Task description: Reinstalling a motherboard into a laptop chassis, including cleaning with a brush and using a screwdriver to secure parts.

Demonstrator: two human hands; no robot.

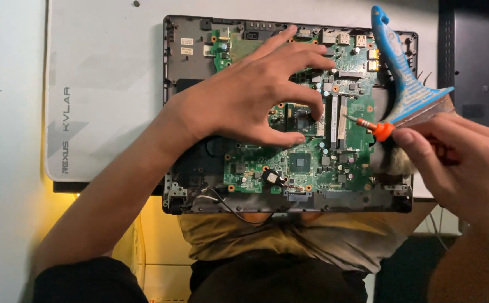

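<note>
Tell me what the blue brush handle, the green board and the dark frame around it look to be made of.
The brush handle looks like blue plastic, scuffed whitish and dull. The green board looks like laminated circuit board: glossy green coating, metal solder points and dark chips. The dark frame looks like matte moulded plastic, grey-black, though metal parts cannot be ruled out.

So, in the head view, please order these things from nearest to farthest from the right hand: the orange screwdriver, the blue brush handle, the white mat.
From the right hand:
1. orange screwdriver, held in its fingers, tip over the green board.
2. blue brush handle, just above the hand, at the laptop's right edge.
3. white mat, far across, left of the laptop.
</note>
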